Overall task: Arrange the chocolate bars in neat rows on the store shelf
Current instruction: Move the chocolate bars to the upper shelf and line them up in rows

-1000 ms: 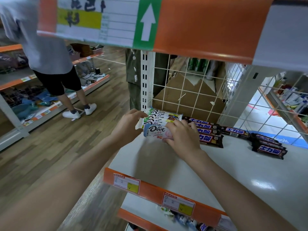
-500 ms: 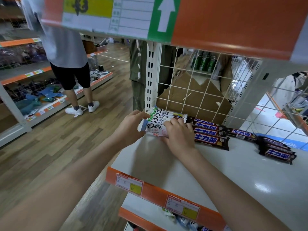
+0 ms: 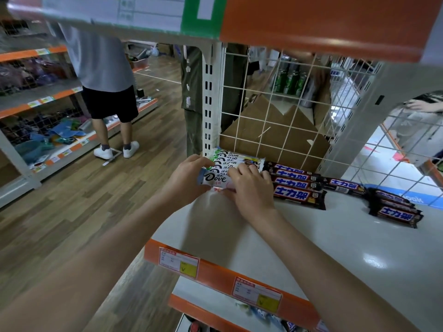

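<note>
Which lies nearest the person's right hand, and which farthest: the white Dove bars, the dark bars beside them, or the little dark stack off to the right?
From the right hand:
1. White Dove bars: under its fingers, at the shelf's back left corner.
2. Row of dark bars: just right of the hand, beside the Dove bars.
3. Small dark stack: farthest, well off to the right.

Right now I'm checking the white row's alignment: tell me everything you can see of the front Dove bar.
The front Dove bar is a glossy white wrapper with a dark script logo and a pinkish lower edge. It lies flat, lengthwise across the shelf, nearest of the white row. The left hand grips its left end; the right hand covers its right end.
</note>
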The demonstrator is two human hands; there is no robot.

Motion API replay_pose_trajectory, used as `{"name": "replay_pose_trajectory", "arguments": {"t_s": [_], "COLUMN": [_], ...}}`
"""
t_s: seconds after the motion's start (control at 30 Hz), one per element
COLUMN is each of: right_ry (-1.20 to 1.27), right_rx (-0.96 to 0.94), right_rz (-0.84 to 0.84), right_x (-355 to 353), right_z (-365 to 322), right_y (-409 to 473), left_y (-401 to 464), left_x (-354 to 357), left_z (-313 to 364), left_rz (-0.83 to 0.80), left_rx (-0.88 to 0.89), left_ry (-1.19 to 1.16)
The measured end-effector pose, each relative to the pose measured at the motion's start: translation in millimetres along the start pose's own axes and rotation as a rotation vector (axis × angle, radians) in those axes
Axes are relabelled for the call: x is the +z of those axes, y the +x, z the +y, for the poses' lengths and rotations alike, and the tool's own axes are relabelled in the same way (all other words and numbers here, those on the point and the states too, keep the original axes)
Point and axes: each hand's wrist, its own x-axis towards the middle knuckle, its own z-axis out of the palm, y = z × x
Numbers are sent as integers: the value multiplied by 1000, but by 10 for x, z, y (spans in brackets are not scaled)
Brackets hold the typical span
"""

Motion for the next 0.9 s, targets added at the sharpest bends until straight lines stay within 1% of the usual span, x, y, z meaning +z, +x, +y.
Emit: {"name": "replay_pose_trajectory", "arguments": {"t_s": [0.23,0.57,0.9], "right_ry": [11,-69,-65], "right_rx": [-1,42,84], "right_rz": [10,133,15], "right_x": [-42,-59,-232], "right_z": [18,142,339], "right_y": [-21,-104,-343], "left_y": [12,49,-14], "left_x": [15,63,87], "left_z": [-3,53,278], "left_rz": [11,21,2], "left_rx": [-3,46,77], "left_ry": [5,1,24]}}
